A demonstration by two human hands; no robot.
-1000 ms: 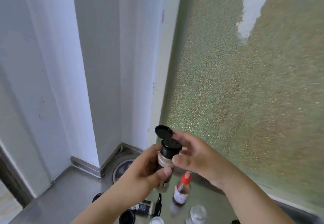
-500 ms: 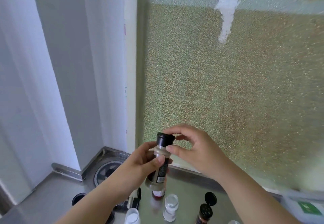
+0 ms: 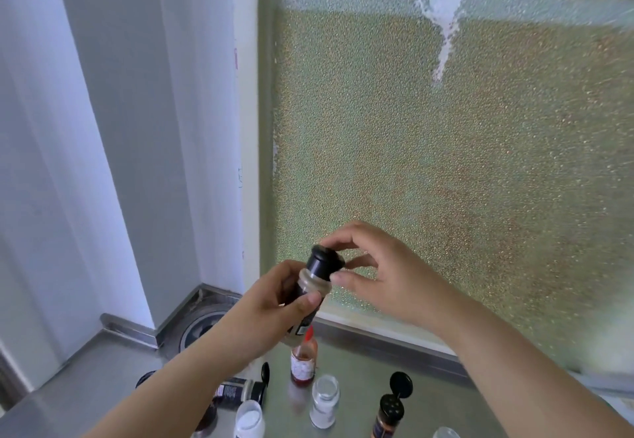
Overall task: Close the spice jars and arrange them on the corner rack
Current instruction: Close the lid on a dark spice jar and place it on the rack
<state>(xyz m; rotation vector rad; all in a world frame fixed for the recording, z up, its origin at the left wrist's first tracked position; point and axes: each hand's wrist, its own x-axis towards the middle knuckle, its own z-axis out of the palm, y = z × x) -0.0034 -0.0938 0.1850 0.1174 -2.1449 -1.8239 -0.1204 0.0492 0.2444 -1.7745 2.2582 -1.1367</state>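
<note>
A spice jar [image 3: 310, 291] with a black lid [image 3: 325, 260] is held up in the air, over the steel counter [image 3: 103, 379] and in front of the bumpy glass wall [image 3: 446, 170]. The jar leans a little to the right. Its lid is shut flat on top.

The left hand [image 3: 271, 314] is wrapped around the middle of the jar, with the thumb pressed on the front. The right hand [image 3: 384, 273] is at the lid. Its fingers [image 3: 338, 243] curl over the top of the lid, and its thumb [image 3: 346, 278] touches the lid's side.

Under the held jar, on the counter, stands a small bottle with a red cap [image 3: 303, 360]. Just nearer is a clear jar with white powder [image 3: 324, 400] and no lid. Left of that is another open jar of white stuff [image 3: 249, 418]. A dark jar [image 3: 240, 393] lies on its side with its flip lid open. To the right stands a jar with its black flip lid up [image 3: 391, 406].

Far left, in the corner by the white walls [image 3: 113, 128], there is a round metal ring [image 3: 202, 327] in the counter.
</note>
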